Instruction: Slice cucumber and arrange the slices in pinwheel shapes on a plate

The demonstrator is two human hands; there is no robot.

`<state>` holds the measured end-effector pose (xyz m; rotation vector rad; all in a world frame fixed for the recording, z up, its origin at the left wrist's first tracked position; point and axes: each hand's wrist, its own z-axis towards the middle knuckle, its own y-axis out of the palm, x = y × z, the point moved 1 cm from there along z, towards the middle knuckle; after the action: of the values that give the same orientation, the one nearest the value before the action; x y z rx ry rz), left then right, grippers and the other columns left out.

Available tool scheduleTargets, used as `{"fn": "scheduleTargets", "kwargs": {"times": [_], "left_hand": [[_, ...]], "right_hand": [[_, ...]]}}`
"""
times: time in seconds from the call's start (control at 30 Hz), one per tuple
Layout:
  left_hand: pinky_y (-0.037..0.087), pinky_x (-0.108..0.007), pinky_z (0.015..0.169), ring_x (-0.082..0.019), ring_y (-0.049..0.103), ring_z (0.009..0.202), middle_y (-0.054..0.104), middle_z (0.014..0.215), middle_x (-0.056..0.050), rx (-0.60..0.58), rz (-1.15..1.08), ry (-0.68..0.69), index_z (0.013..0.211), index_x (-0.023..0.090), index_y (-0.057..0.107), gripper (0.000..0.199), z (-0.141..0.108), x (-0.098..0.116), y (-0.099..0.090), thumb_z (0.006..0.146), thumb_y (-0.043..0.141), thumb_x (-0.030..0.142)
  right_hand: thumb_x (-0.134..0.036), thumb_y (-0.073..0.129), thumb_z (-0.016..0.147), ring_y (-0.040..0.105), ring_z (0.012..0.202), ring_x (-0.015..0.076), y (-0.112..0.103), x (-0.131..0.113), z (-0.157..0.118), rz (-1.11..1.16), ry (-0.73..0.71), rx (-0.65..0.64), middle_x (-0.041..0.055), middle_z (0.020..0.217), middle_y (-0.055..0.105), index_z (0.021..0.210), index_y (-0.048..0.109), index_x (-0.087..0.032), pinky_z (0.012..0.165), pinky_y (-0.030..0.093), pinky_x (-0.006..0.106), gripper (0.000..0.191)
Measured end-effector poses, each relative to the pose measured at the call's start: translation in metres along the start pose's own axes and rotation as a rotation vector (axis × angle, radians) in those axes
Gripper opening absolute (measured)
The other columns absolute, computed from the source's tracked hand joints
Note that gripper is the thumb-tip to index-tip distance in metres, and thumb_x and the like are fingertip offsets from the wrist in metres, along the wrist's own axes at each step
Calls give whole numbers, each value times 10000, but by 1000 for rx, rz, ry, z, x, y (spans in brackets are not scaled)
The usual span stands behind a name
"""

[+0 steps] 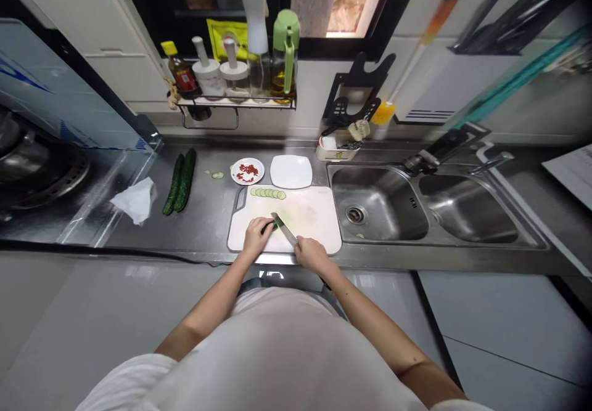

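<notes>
On the white cutting board (314,214), my left hand (255,236) is closed over a short piece of cucumber (275,227), most of it hidden under the fingers. My right hand (311,253) grips the handle of a knife (285,231). Its blade lies along the cut end of the cucumber, pointing away and to the left. A row of overlapping cucumber slices (267,193) lies at the board's far left. Behind the board stand a round white plate with chopped red pieces (247,170) and a square white plate (291,171).
Two whole cucumbers (179,182) and a crumpled white cloth or tissue (135,201) lie left on the steel counter. A few cucumber scraps (217,175) are near the round plate. To the right is a double sink (380,243). Bottles and jars stand on a wall rack (238,104).
</notes>
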<state>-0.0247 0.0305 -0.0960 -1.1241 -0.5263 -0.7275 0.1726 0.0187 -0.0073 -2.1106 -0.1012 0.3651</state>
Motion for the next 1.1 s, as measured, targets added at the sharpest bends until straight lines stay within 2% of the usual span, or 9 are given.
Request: {"fn": "scheduleTargets", "kwargs": {"times": [0.27,0.43,0.57,0.7,0.83,1.1], "left_hand": [[479,-344,937,-186,607,1014,670,1032,-85,40,-51,-43,1078,195,672,271,-1,-2,0,954,471,327],[477,-341,946,-191,602,1038,661,1053,-94,138,-83,-126,1089,190,667,293,0,1,-7,955,460,349],[472,-341,956,-192,600,1057,661,1080,-92,229,-88,-199,1111,192,658,311,9,7,-16,956,451,365],[470,-338,946,-192,599,1057,663,1087,-86,280,-98,-212,1104,196,658,315,24,17,-25,960,436,367],[457,-341,950,-195,598,1042,673,1060,-70,162,-55,-165,1043,212,683,282,41,32,-32,948,466,365],[364,-416,1022,-234,574,1098,680,1100,-51,-337,171,-85,1084,259,695,276,63,67,-27,906,536,397]], "right_hand": [[-269,318,993,661,928,228,-9,9,5,-118,19,84,125,984,707,1163,555,-176,747,394,291,307],[-276,288,1008,653,907,211,-12,13,9,-176,51,136,107,959,704,1194,547,-200,737,376,279,328],[-256,308,999,624,927,210,-13,17,10,-230,49,192,106,977,693,1220,555,-224,753,353,287,332],[-229,348,985,591,930,205,-13,18,10,-241,45,246,108,978,686,1235,567,-235,777,319,296,332],[-227,378,978,561,925,210,-11,20,10,-212,27,313,109,982,681,1248,575,-222,777,291,306,335],[-218,451,941,507,923,230,-7,19,11,-228,-38,423,105,971,661,1269,584,-222,783,259,329,354]]}}
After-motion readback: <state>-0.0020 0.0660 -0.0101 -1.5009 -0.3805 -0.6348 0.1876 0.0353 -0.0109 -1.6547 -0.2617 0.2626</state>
